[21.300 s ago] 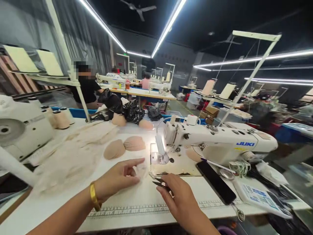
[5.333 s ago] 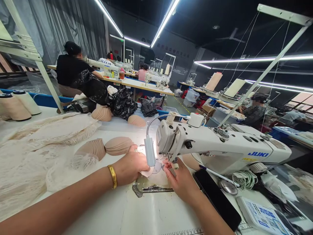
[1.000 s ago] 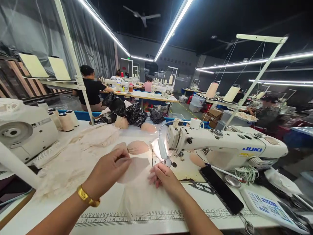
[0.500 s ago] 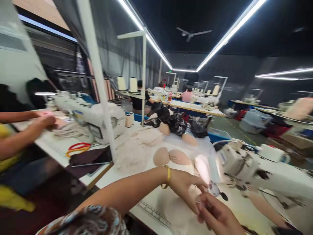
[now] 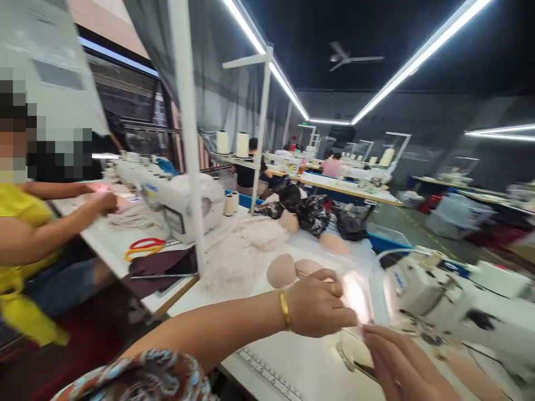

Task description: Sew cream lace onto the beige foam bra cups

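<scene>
My left hand (image 5: 320,303), with a gold bracelet and a ring, is closed above the white table (image 5: 288,348). Its thumb and forefinger press together towards the right; what they pinch is too small to make out. Close beside these fingertips is my right hand (image 5: 405,362), cut by the lower edge, its fingers pressed together and anything in them hidden. A white sewing machine (image 5: 480,323) stands to the right of both hands. Beyond my left hand lie a beige moulded cup (image 5: 281,271) and a second cup (image 5: 307,267), partly covered by the hand.
A heap of pale fabric (image 5: 234,256) lies left of the cups, with black plastic bags (image 5: 313,214) behind. At left, a co-worker in yellow (image 5: 33,223) handles cloth by another sewing machine (image 5: 179,200). Red-and-orange scissors (image 5: 144,246) and dark cloth (image 5: 163,270) lie nearby.
My hands were together lower down; my left hand has risen, curled up and partly covers the second cup. The right has shifted rightward. The view has turned left, showing more of the co-worker.
</scene>
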`<state>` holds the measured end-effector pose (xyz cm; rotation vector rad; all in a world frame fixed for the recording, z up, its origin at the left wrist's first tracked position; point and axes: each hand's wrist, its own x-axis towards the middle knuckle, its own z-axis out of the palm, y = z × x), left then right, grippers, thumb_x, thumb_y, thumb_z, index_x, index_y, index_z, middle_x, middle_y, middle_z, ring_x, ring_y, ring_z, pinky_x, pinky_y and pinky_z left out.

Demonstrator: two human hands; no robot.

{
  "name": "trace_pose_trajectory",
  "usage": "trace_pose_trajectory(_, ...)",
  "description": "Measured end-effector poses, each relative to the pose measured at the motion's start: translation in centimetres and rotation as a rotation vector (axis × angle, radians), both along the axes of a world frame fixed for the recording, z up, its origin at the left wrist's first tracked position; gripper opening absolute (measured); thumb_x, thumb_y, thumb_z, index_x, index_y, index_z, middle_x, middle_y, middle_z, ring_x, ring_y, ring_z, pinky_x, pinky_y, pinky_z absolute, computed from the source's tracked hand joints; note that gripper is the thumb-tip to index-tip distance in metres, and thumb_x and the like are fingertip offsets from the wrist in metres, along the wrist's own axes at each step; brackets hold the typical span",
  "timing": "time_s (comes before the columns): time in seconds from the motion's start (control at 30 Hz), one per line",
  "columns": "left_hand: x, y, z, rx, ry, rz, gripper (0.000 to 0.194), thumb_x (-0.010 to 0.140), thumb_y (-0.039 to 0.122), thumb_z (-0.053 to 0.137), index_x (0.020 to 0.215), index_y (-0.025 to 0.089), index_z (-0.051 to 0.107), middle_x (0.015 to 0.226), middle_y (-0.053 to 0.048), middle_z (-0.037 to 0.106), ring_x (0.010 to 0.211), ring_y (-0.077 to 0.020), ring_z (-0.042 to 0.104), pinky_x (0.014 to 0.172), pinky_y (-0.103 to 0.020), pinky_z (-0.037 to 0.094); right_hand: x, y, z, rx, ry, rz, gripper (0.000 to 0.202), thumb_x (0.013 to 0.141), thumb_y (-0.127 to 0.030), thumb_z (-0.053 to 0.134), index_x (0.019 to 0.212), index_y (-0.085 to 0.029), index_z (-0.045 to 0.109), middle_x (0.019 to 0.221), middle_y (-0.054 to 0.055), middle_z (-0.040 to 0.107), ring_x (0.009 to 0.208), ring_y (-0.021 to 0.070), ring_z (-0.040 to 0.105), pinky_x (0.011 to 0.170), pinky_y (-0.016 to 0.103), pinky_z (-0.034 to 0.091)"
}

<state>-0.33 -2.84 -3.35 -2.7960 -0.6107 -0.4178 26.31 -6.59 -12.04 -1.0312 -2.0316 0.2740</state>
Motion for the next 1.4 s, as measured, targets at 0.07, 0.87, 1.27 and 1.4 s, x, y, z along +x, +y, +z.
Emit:
trace_pose_trajectory(0.07,0.1,-0.6,-1.2,0.063,0.075,0.063,0.016,0.100,0.017,0.059,0.084,0.021,0.064,0.074,-0.001,0.074,0.075,-0.0198,0.067,0.094,-0.041,0.046,-1.4,-0.6,0.4,0.091,-0.073,-0.062,0.025,0.102,-0.032,0.054,0.108,-0.035,0.078,0.113,0.010,0.079,0.103,0.0384,0.076,0.082,0.051,0.063)
trace_pose_trajectory(0.87,3.5,2.9,-5.3,-0.356,-0.096,-0.047,0.023,0.103,0.012,0.050,0.084,0.018,0.062,0.090,-0.004,0.066,0.084,-0.0224,0.060,0.069,-0.034,0.047,2.4,1.5,1.7,0.101,-0.389,0.141,0.037,0.095,-0.002,0.057,0.118,-0.026,0.074,0.095,0.002,0.067,0.084,0.0188,0.053,0.073,0.029,0.048)
trace_pose_trajectory(1.27,3.6,3.3,-6.2,-0.325,-0.181,-0.206,0.028,0.104,0.008,0.043,0.081,0.018,0.058,0.089,-0.005,0.067,0.081,-0.0204,0.059,0.071,-0.033,0.050,2.3,1.2,1.9,0.075,-0.315,0.231,0.033,0.098,-0.004,0.055,0.114,-0.027,0.072,0.094,0.003,0.067,0.082,0.0180,0.052,0.070,0.028,0.045)
trace_pose_trajectory(1.4,3.7,3.2,-6.2,-0.350,-0.173,-0.202,0.025,0.105,0.012,0.043,0.093,0.017,0.064,0.093,-0.007,0.068,0.086,-0.0234,0.061,0.075,-0.037,0.052,2.4,1.1,1.9,0.068,-0.308,0.233,0.034,0.095,-0.003,0.055,0.112,-0.027,0.073,0.093,0.003,0.066,0.082,0.0182,0.051,0.070,0.029,0.044)
